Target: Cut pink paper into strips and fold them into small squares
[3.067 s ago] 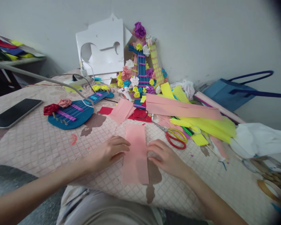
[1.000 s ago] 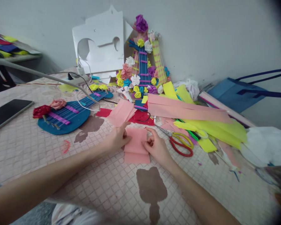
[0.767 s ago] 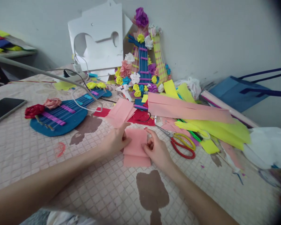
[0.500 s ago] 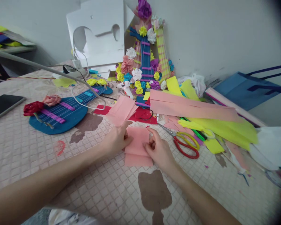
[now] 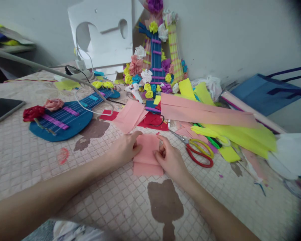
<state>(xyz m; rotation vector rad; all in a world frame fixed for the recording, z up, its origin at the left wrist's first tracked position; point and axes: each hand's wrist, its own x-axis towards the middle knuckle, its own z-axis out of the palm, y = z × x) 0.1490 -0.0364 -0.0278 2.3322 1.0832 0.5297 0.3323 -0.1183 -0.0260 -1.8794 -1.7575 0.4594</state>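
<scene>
A folded piece of pink paper (image 5: 147,154) lies on the patterned tablecloth (image 5: 35,160) in front of me. My left hand (image 5: 125,149) pinches its left edge, thumb on top and fingers curled. On the right edge my right hand (image 5: 171,160) pinches the fold with bent fingers. The lower layer of the paper sticks out below the folded flap. Red and yellow scissors (image 5: 199,152) lie just right of my right hand.
A blue paper guitar (image 5: 65,117) with paper roses lies to the left, a phone (image 5: 2,110) beyond it. Pink squares (image 5: 130,115), long pink (image 5: 205,113) and yellow sheets (image 5: 243,134), a glue gun (image 5: 135,91), decorated guitars (image 5: 155,60) and a blue bag (image 5: 266,92) crowd the back.
The long pink strip has been folded over to about half its length and both hands moved up to pinch its sides. In the last second only the view shifted slightly.
</scene>
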